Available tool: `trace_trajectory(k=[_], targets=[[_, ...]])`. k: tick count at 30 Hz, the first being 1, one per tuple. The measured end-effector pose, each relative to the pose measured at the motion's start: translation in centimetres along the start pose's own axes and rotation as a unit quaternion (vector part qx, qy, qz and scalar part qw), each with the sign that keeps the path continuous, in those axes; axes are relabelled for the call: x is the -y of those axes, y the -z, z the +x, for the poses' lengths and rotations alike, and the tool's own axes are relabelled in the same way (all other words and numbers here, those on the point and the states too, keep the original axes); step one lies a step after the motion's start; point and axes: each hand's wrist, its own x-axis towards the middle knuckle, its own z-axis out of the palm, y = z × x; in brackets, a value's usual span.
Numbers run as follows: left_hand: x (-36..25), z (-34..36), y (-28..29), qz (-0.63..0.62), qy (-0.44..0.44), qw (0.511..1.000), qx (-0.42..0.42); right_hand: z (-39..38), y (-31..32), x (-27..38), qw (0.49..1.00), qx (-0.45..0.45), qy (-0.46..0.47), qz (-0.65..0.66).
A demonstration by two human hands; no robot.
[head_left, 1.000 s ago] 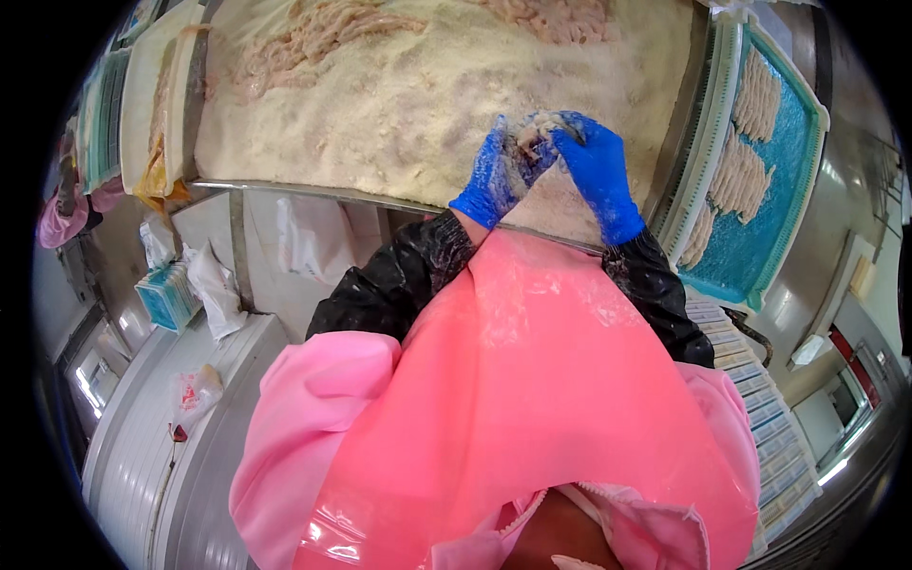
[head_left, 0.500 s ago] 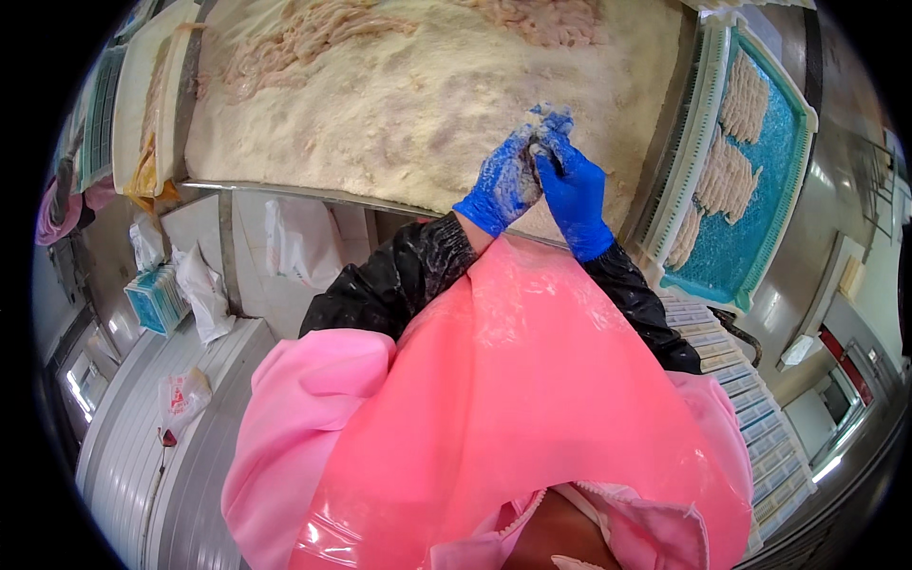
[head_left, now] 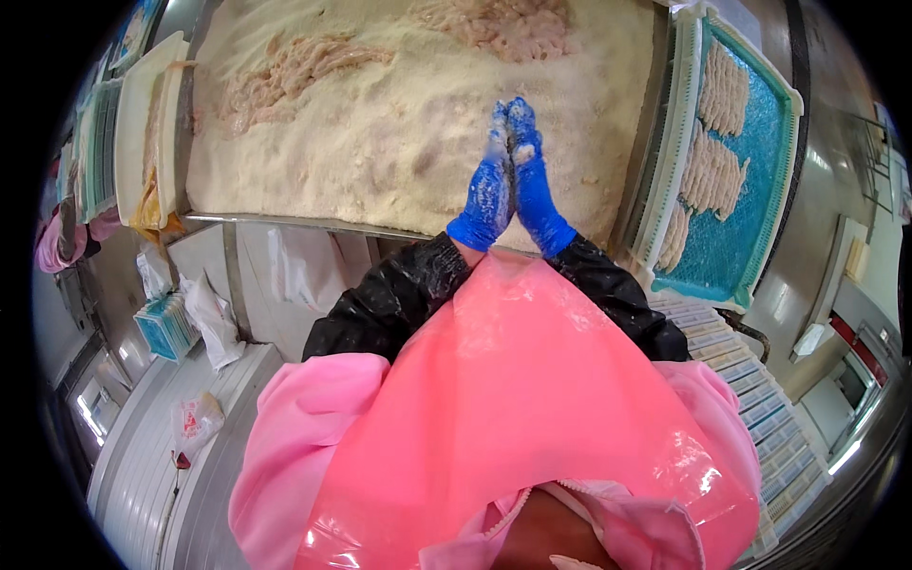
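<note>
Over the near right part of a metal-edged work tray (head_left: pixel 313 225), my left hand (head_left: pixel 484 190) and my right hand (head_left: pixel 536 190) are pressed palm to palm, fingers straight and pointing away from me. Both wear blue gloves dusted with pale flour or crumbs, more thickly on the left. A dark narrow gap shows between the palms; whatever lies in it is hidden. Below and around the hands spreads a thick bed of pale yellow coating powder (head_left: pixel 380 142). Raw pinkish meat strips (head_left: pixel 294 76) lie on it at the far left, and a second meat pile (head_left: pixel 503 28) at the far middle.
To the right stands a pale-rimmed blue tray (head_left: pixel 769 190) holding rows of coated meat strips (head_left: pixel 712 176). White and green trays (head_left: pixel 142 123) stand at the left. A ribbed metal surface (head_left: pixel 142 465) with a plastic bag (head_left: pixel 197 421) lies lower left.
My hands have gone from cupped together around something to flat, palm against palm, and sit slightly further left in view. The whole scene has shifted a little with my head.
</note>
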Motion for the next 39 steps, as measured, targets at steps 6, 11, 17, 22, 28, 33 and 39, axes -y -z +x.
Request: trace_trajectory(k=[6,11,17,22,28,33,39], targets=[[3.2,1.4,5.7,-0.227,0.105,0.968,0.005,0.6,-0.4,-1.6,0.897,0.115,0.067,-0.422],[1.6,3.5,10.4,-0.587,0.190,0.785,-0.054,9.3,6.6,-2.8,0.925,-0.029,0.138,-0.352],[0.2,4.1,11.4,-0.559,0.176,0.809,-0.032,12.9,18.8,-8.3,0.835,-0.070,0.139,-0.529],[0.5,3.8,11.7,-0.577,0.196,0.788,-0.085,16.8,18.5,-7.2,0.969,-0.197,0.042,-0.146],[2.8,3.8,12.2,-0.320,0.144,0.932,-0.088,20.7,18.9,-6.3,0.973,-0.051,0.016,-0.225],[0.3,3.3,11.3,-0.484,0.170,0.850,-0.120,16.1,14.5,0.5,0.987,-0.105,-0.116,0.032],[0.9,3.3,12.2,-0.479,0.161,0.852,-0.133,11.1,11.3,1.6,0.977,-0.052,-0.001,-0.208]])
